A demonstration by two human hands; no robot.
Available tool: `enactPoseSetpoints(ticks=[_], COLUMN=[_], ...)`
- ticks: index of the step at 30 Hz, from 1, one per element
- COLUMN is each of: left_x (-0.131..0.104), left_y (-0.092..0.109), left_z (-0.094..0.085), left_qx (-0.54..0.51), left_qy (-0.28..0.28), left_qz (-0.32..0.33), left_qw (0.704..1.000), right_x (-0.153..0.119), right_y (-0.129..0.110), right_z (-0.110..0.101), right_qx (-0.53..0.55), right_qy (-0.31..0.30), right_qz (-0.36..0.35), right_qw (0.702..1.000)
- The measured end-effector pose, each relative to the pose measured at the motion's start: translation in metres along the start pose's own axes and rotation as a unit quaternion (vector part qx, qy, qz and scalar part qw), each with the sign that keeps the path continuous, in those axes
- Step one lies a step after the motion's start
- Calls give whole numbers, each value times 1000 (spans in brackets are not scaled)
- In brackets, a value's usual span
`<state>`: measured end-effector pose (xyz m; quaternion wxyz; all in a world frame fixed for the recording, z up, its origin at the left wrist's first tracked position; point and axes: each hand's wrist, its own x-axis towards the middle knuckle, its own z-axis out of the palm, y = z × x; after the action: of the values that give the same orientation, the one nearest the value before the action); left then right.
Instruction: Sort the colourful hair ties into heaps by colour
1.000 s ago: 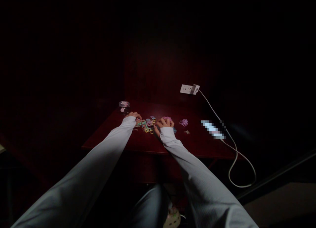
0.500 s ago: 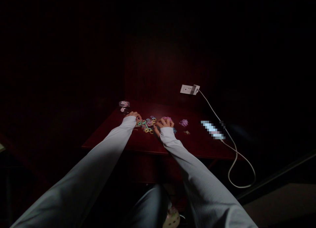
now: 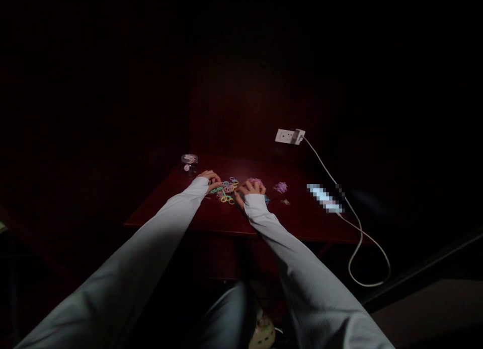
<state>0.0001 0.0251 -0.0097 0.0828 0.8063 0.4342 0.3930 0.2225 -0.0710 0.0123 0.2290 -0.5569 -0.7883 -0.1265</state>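
Handling loose coloured bands [image 3: 226, 190] wants light fingertips: left hand [image 3: 210, 177] curled at the pile's edge, right hand [image 3: 251, 189] loosely arched beside, can't tell if either holds any.

Mixed pile of small rings [image 3: 227, 188]: thin loops in yellow, green, pink, blue and lilac, spread loosely on the dark red table [image 3: 215, 215], many overlapping, lying at varied angles; two yellow loops at the near edge show open centres. Pink cluster [image 3: 255, 181]: compact, just right of the mixed pile and toward the far side, its near part hidden from view. Blue cluster [image 3: 267, 199]: nearer than the pink one, only its right portion visible. Purple cluster [image 3: 280, 188]: a tight heap, fully in view, apart from the others, farther right. Pale beige cluster [image 3: 285, 201]: small, sparse, on the near side of the purple heap; individual pieces too small to resolve.
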Motion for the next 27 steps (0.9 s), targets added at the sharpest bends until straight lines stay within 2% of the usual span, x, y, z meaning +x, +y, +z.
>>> enactPoseSetpoints(ticks=[5, 10, 19, 27], left_x=[-1, -3, 0, -1], left_y=[1, 0, -4, -5], left_z=[3, 4, 18, 18], left_qx=[-44, -68, -94, -103], left_qy=[-19, -32, -20, -13], left_qz=[56, 83, 56, 53], left_qw=[997, 994, 994, 993], right_x=[3, 9, 20, 17], right_y=[2, -5, -9, -11], right_z=[4, 6, 19, 13], right_qx=[-22, -9, -2, 3], right_qy=[13, -4, -2, -9], right_qz=[37, 33, 36, 34], right_qw=[999, 999, 999, 999])
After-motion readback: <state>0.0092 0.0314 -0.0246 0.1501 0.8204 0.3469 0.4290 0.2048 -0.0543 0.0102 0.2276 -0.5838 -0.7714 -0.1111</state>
